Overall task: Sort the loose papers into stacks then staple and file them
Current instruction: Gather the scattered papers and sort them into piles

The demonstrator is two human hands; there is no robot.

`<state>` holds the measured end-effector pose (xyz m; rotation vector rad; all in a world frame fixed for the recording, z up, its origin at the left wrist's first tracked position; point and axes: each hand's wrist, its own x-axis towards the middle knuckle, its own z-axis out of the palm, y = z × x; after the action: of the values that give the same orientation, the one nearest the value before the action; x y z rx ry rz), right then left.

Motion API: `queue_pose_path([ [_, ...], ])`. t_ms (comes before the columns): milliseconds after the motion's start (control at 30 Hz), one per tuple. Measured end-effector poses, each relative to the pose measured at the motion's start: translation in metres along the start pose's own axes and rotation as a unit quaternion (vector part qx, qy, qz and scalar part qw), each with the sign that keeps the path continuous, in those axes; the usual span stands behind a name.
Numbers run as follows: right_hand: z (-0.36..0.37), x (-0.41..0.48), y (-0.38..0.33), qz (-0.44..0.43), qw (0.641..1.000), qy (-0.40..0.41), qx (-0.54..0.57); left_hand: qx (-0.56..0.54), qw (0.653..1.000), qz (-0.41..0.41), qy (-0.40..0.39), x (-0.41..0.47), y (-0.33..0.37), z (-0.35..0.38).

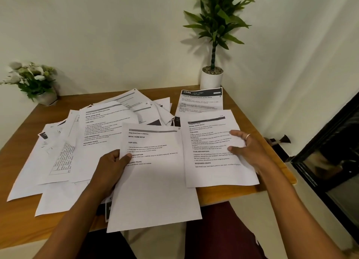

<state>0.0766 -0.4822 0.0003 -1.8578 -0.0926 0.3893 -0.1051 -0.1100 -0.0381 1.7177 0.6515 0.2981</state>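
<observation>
Loose printed sheets [81, 146] lie fanned in a messy overlapping heap across the left and middle of the wooden table [229, 192]. My left hand [112, 167] pinches the left edge of one printed sheet [155, 181], holding it lifted over the table's front edge. A second printed sheet [211, 152] lies flat at the right. My right hand [246, 148] rests on its right side, fingers spread. Behind it lies a sheet with a black header [202, 101].
A white pot with a tall green plant [211, 78] stands at the table's back right corner. A small pot of pale flowers [35, 83] sits at the back left. Walls close in behind and to the right. A dark framed glass panel [330, 161] stands right of the table.
</observation>
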Motion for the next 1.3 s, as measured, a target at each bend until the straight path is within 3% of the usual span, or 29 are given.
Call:
queue_pose_path([
  [100,-0.017,0.006,0.001,-0.007,0.992,0.014,-0.125,0.004,1.000,0.001,0.011,0.000,0.000,0.000],
  [200,-0.035,0.016,0.006,-0.002,0.960,0.029,-0.277,0.025,0.999,0.014,0.019,-0.002,0.002,0.000],
  [333,-0.048,0.027,0.004,0.037,0.942,0.017,-0.334,0.023,0.999,0.012,0.021,-0.004,0.003,0.001],
  [467,-0.041,0.031,-0.013,0.061,0.849,0.057,-0.522,0.032,0.999,0.015,0.023,-0.004,0.004,0.000],
  [633,0.022,0.048,-0.030,-0.091,0.909,0.029,-0.407,0.039,0.999,0.019,0.029,-0.005,0.004,0.001],
  [733,0.071,0.073,-0.035,-0.126,0.928,0.005,-0.352,0.043,0.998,0.031,0.036,-0.007,0.005,0.003],
  [900,0.120,0.122,-0.051,-0.183,0.885,-0.036,-0.426,0.024,0.994,0.064,0.082,-0.011,0.006,0.005],
  [1000,0.134,0.147,-0.054,-0.200,0.874,-0.068,-0.438,-0.016,0.995,0.069,0.075,-0.015,0.004,0.005],
  [1300,0.156,0.190,-0.074,-0.240,0.792,-0.093,-0.554,-0.053,0.995,0.062,0.063,-0.011,0.000,0.000],
])
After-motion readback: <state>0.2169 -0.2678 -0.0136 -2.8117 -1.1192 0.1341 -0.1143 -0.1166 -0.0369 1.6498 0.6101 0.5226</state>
